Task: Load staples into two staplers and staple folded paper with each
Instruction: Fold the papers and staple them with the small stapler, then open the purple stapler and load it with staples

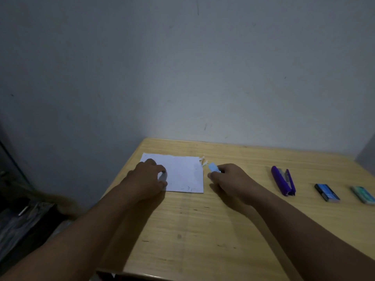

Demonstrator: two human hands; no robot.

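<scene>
From the head view, the only one here, the left hand [149, 179] rests on the near left part of a white sheet of paper [182, 173] lying flat on the wooden worktop [203, 230]. Its fingers are curled, and something greyish shows between thumb and fingers; whether that is a lifted edge of the sheet or only shadow I cannot tell. The right hand [229, 179] sits just right of the paper and pinches a small light-blue stapler [213, 167], whose front end pokes out toward the sheet's far right corner. A few white paper scraps [204, 160] lie by that corner.

Well to the right, a purple stapler [283, 181] lies hinged open (its metal channel exposed), then a dark blue staple box [326, 192], then a teal staple box [364, 195] cut by the frame's edge.

What could go wrong, as I judge it: the sheet looks unfolded, so stapling now would join nothing. It could also slide or rotate under a one-sided hold if the stapler nudges its edge. The small stapler, pinched at its rear, may twist when squeezed and bend a staple.

Hard to make out: dim light and blur hide whether either stapler holds staples, and the right hand covers most of the light-blue one. Faint marks near the paper's front edge are unreadable.
</scene>
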